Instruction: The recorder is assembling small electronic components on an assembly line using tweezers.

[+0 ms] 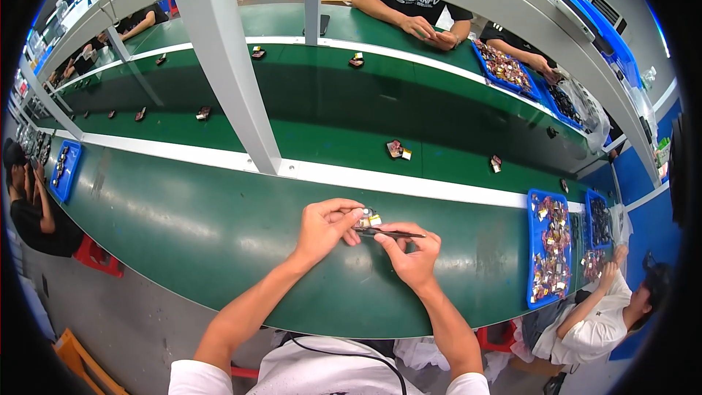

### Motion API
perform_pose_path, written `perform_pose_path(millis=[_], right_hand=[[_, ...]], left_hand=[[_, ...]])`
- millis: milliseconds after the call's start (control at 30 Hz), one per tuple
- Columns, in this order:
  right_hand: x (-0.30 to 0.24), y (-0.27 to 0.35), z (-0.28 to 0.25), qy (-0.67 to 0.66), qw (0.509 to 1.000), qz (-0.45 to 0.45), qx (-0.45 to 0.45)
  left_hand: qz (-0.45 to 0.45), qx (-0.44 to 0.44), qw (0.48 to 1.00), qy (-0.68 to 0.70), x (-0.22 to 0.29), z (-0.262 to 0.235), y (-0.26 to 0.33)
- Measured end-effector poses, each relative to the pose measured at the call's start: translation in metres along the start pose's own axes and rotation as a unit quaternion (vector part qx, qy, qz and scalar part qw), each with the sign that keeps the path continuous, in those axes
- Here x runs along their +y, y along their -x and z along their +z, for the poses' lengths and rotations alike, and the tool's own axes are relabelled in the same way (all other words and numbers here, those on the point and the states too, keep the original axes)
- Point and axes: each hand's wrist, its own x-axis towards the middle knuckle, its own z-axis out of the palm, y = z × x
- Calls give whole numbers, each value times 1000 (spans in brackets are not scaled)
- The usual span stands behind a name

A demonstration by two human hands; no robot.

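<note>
Over the near green bench, my left hand [327,232] pinches a small electronic part [374,219] with yellow and white patches. Its thumb and fingers close on the part's left side. My right hand [411,254] grips slim black tweezers [401,234] between thumb and fingers. The tips point left and lie against or just beside the part; whether they touch it cannot be made out. Both hands are close together in front of me, and the fingers partly cover the part.
A blue tray [531,267] of similar parts stands at right, beside a seated co-worker [596,322]. Beyond a white rail [409,184], a green conveyor belt [322,135] carries scattered parts. A grey post [230,66] rises ahead. Another blue tray [75,155] sits far left.
</note>
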Motion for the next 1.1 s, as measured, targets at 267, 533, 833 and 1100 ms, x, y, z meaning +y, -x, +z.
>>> perform_pose_path(millis=[267,533,833,1100], right_hand=[[1,1,-1,-30,999,32,-6],[3,-1,-4,-59,997,46,-4],[-1,2,-5,-93,992,76,-27],[-6,0,-10,9,999,-7,-50]], left_hand=[[-1,-15,1000,-2,-3,3,1],[14,-19,1000,-13,-1,4,3],[-7,-18,999,-31,-3,4,4],[8,-11,999,-38,-5,7,4]])
